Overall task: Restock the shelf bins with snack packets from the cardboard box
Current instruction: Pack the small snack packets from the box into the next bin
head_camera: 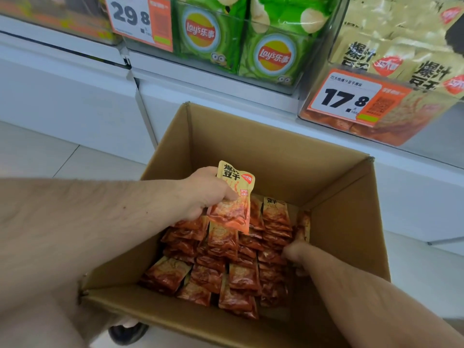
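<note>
At frame centre, the left hand (206, 194) gripped one snack packet (232, 199) above the cardboard box (344, 222); the right hand (296, 252) dug among packets, grip unclear. Upper right, the matching shelf bin (391, 131) looked full; an added packet might spill.

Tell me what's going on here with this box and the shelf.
A person is restocking snacks. Their left hand holds one orange snack packet lifted above the open cardboard box, which still holds many matching packets. The right hand is down inside the box among them, at the right side; its grip is unclear. The matching shelf bin, tagged 17.8, sits up to the right, beside a bin of green chip bags.
</note>
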A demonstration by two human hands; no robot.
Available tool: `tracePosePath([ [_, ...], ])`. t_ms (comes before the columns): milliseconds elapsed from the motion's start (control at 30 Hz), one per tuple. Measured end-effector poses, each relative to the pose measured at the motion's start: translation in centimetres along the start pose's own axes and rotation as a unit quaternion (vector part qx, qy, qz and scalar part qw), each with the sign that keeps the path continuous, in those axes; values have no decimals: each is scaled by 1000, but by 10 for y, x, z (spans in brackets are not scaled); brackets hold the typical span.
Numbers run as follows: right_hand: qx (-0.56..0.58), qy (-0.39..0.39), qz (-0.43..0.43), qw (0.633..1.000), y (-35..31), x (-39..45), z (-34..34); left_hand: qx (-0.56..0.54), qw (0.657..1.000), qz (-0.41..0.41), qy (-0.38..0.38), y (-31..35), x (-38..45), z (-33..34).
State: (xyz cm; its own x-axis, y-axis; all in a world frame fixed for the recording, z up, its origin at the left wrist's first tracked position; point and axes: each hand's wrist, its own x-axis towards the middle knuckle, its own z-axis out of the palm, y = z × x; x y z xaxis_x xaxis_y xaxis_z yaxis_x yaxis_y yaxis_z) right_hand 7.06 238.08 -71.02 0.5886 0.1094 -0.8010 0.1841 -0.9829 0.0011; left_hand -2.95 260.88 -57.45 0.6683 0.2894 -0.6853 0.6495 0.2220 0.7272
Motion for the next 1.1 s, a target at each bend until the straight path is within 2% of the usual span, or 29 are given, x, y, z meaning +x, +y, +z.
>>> tracePosePath([
  [33,5,-7,17,1000,-2,-4,0,-4,1000,9,-4,-2,1,0],
  [167,-45,120,48,991,-5,-16,-17,15,999,34,2,-4,-1,-3],
  [333,-101,196,-81,972,-24,-68,-82,18,996,88,-11,9,-11,-10],
  [533,-117,142,-270,945,-22,-166,-141,17,984,166,-53,29,-24,-8],
  [633,-60,129,-341,929,-19,-200,-154,50,978,179,-99,32,-33,-1],
  [767,77,141,-411,897,-23,-215,-157,84,970,158,-164,30,-47,12],
  [933,170,205,-405,875,-31,-209,-156,38,970,132,-203,28,-66,30],
  [1100,251,257,-398,844,-31,-208,-156,47,955,193,-223,30,-72,36],
])
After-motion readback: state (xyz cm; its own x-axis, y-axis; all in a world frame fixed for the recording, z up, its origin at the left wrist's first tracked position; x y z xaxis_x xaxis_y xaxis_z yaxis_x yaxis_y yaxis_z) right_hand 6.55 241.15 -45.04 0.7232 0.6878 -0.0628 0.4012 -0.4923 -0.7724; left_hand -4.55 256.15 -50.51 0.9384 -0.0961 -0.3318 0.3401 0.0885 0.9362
